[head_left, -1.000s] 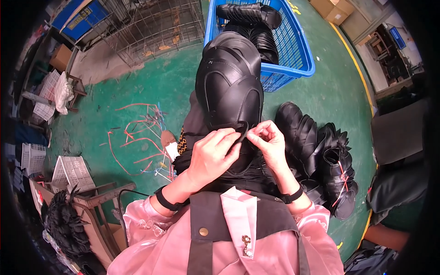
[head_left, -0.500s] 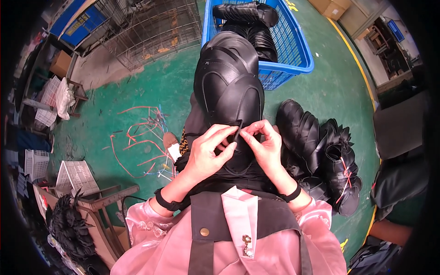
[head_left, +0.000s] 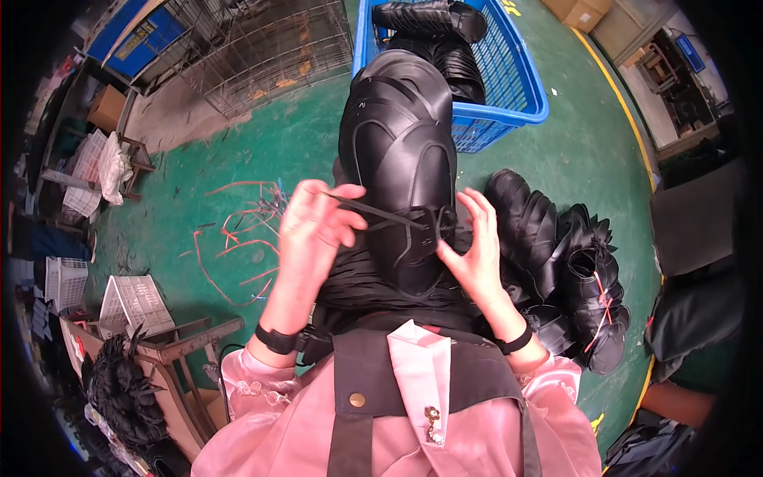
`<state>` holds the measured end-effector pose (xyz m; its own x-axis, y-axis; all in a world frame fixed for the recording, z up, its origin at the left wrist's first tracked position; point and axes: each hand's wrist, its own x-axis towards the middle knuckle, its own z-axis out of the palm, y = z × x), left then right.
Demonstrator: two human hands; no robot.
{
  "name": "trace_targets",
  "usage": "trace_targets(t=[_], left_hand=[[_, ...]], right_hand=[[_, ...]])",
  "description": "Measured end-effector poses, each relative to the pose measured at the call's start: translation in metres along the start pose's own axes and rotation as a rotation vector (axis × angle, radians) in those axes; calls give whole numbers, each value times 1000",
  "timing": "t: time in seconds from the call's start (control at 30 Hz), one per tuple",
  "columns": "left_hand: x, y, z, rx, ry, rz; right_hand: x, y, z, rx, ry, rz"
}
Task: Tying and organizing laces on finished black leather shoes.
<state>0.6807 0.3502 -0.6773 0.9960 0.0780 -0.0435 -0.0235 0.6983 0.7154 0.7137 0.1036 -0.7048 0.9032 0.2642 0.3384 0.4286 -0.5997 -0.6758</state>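
Green workshop floor fills the view below me, littered with red and orange ties [head_left: 238,230], with a blue crate [head_left: 517,87] of black moulded parts ahead and a wire cage [head_left: 262,48] to its left. Between my hands stands a stack of black moulded guards [head_left: 401,175], its rounded top shell facing the camera and ribbed edges of further pieces showing beneath it, over my lap. My left hand [head_left: 314,226] is pinched closed on the free tail of a black cable tie [head_left: 381,215], drawn out taut toward the left; my right hand [head_left: 473,250] has its fingers half spread and steadies the tie's loop at the lower front of the shell, touching it rather than gripping. I judge the step in hand to be cinching the bundle, and the next move calls for a firm, straight pull on the tail while the right hand keeps the loop from sliding. Hard to make out: the tie's locking head against the black plastic, how many guards are in the stack, and whatever my arms cover. Another heap of black guards [head_left: 572,270] lies at my right.
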Motion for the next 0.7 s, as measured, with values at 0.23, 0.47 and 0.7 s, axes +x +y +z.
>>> trace_targets(t=[0.23,0.47,0.7], left_hand=[[-11,72,-54,-108,26,386],[-17,89,-52,128,306,538],[-13,13,34,761,-87,152]], right_hand=[[4,12,-2,72,66,3],[4,15,-4,238,130,74],[7,7,0,417,53,229]])
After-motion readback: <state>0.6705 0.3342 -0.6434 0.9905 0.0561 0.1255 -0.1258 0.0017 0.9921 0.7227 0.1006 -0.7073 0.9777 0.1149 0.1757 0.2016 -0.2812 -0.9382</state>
